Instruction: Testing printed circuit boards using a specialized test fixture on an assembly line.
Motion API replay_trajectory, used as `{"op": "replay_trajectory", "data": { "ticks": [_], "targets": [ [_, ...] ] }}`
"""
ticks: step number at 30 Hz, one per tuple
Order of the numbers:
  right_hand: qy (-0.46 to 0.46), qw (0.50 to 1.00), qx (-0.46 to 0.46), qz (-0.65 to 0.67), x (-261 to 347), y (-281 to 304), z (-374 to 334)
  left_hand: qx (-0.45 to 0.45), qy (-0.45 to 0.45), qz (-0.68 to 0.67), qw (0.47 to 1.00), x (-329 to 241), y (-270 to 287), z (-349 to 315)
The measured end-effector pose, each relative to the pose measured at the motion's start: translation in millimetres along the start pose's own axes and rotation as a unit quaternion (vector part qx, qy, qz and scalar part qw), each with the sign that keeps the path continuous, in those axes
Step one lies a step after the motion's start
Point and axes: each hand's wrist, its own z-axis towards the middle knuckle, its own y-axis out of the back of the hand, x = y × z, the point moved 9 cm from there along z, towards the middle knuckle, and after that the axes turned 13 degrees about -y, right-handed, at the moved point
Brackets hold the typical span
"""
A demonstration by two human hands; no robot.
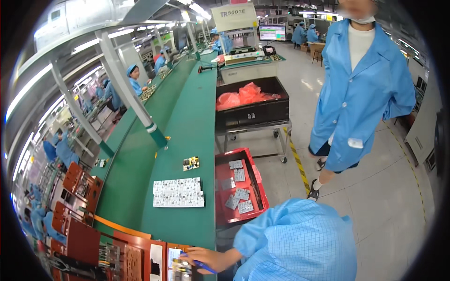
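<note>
Gripping a blue pen [202, 265], one hand [206, 259] shows, its side unclear; red tray [225, 171] holds grey boards [238, 193].

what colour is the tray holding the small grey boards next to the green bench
Red: the tray beside the green bench shows clearly in the head view.

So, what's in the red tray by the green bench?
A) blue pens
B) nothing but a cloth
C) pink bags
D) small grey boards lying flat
D: the red tray holds several small grey boards lying flat; the pink bags sit in the black bin farther along.
</note>
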Motion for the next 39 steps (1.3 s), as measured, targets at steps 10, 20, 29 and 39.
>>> {"op": "replay_trajectory", "data": {
  "ticks": [10,20,29,39],
  "targets": [
    [-0.047,0.991,0.087,-0.086,-42,30,-2,0.095,0.011,0.035,0.995,-33,4,-83],
    [-0.010,0.993,0.058,-0.106,-5,25,-8,0.047,-0.002,0.134,0.990,-85,65,-77],
    [-0.069,0.981,0.149,-0.105,-24,29,2,0.192,0.098,0.196,0.957,-98,45,-72],
    [-0.039,0.880,-0.124,-0.458,-124,129,100,0.124,0.066,0.080,0.987,-113,49,-50]
  ]
}}
